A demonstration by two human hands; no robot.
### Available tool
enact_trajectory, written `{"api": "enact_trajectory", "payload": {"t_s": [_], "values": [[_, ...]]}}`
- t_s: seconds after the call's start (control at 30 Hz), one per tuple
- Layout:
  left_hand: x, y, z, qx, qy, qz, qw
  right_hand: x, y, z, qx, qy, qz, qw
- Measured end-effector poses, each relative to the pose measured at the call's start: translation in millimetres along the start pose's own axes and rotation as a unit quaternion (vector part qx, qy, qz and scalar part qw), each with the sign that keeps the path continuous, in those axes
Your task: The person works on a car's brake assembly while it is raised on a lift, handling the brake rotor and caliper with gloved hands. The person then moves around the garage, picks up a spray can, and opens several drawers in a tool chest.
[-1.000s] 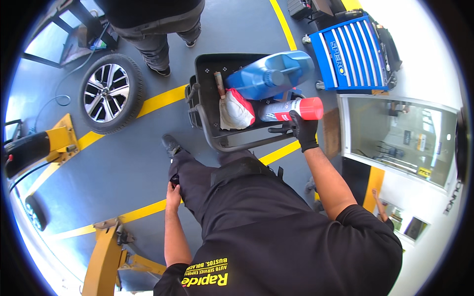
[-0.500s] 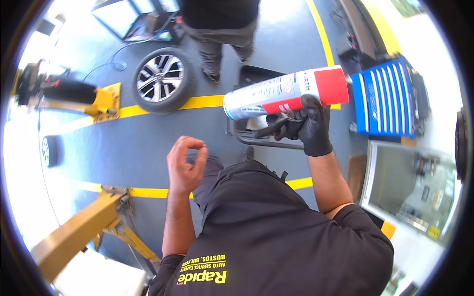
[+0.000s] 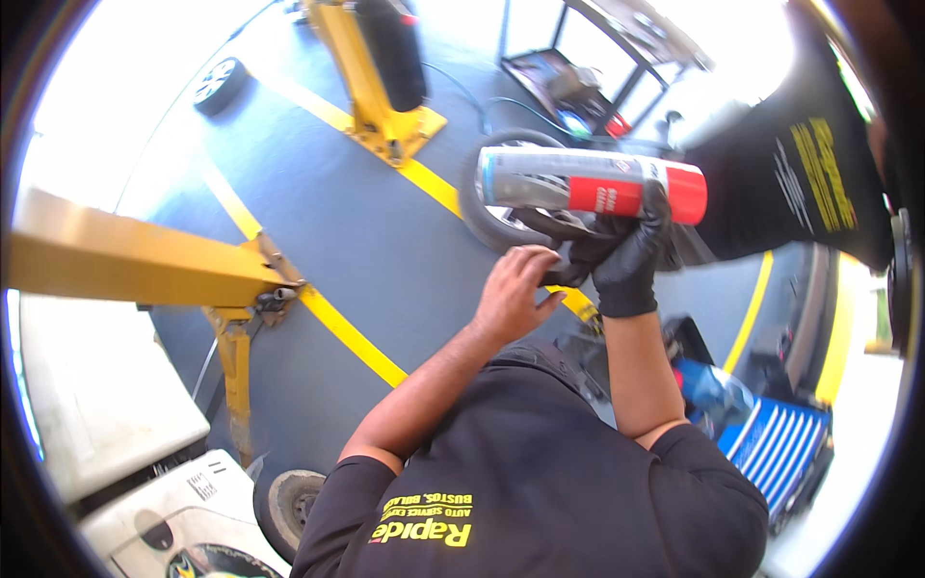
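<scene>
The spray can (image 3: 590,183) is in the person's right hand (image 3: 628,258), held up in front of the chest. That hand wears a black glove (image 3: 626,292) and is closed on the can near its red cap (image 3: 687,193). A gloved finger or the thumb crosses the can's lower side just beside the cap, and the rest of the can's body reaches out to the left, past the grip. The left hand (image 3: 514,292) is bare, below the can and apart from it. Its fingers are bent and close together, with the thumb standing away from them. Their tips are at some dark material (image 3: 570,273) beside the gloved palm; whether they pinch it or only touch it, I cannot tell.

The can lies on its side, its long axis running nearly straight across the person's front. The red cap points to the right and sits slightly lower than the other end, which points left.

The far side of the can and the fingers behind it are hidden. The black shapes under the can run together, so gloved fingers and loose material are hard to tell apart. The can covers part of a wheel (image 3: 487,220) on the floor (image 3: 356,252). A co-worker (image 3: 761,164) at the right is blurred, and the right arm and shirt partly cover a blue tool chest (image 3: 779,445).
</scene>
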State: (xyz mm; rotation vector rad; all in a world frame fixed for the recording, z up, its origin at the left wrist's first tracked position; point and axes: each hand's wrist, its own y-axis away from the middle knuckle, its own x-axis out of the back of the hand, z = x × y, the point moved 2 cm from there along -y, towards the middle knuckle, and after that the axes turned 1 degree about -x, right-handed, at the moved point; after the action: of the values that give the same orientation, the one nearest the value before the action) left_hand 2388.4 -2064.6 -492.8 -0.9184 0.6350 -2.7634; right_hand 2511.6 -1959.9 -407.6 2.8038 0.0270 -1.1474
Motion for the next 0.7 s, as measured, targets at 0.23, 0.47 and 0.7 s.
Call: {"api": "enact_trajectory", "payload": {"t_s": [0.23, 0.47, 0.7], "values": [[137.9, -57.8, -138.4, 0.069, 0.014, 0.024, 0.997, -115.8, -112.1, 123.6, -0.119, -0.052, -0.093, 0.987], [272.7, -64.8, -344.7, 0.286, 0.002, 0.033, 0.958, -215.9, -276.8, 283.8, 0.086, 0.184, -0.172, 0.964], [417.6, 57.1, -520.2, 0.584, -0.229, 0.223, 0.746, -417.0, -384.1, 439.6, 0.093, 0.332, -0.43, 0.834]]}}
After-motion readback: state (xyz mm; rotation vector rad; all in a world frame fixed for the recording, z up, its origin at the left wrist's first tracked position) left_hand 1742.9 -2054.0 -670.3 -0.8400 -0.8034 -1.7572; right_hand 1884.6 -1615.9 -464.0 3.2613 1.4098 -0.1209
